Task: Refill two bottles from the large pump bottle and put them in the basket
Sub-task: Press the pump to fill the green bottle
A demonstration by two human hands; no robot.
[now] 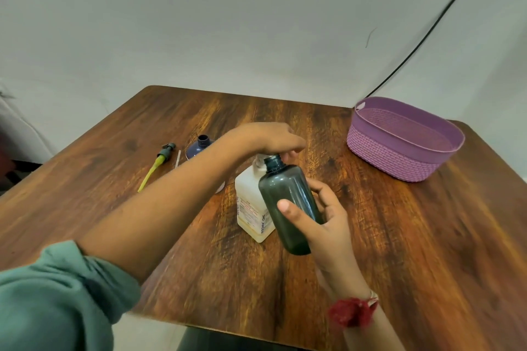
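Right hand (322,225) holds the grey bottle (288,199) round its lower body, thumb on the near face, fingers wrapped behind; the bottle is off the table (427,236), tilted, open neck up by the top of the large pump bottle (251,208); left hand (271,139) lies over the pump head, fingers bent down over it; I cannot tell whether it grips or only presses (the pump head is hidden under the palm). Pump bottle stands mid-table, just behind the grey one; contact between them unclear. Blue bottle (201,145), uncapped, stands behind the left forearm, partly hidden; a loose pump head (161,161) with a yellow tube lies near it. Basket (399,151) sits far right, well apart; neither bottle in it yet.

Handling, my read: grey bottle is smooth thin plastic, light now, heavier as it fills, likely slick if soap runs down; I'd hold it at mid-body and not squeeze hard, since the neck is open. Pump bottle looks stiff, squarish, fairly stable; I'd press straight down on top so it doesn't tip.
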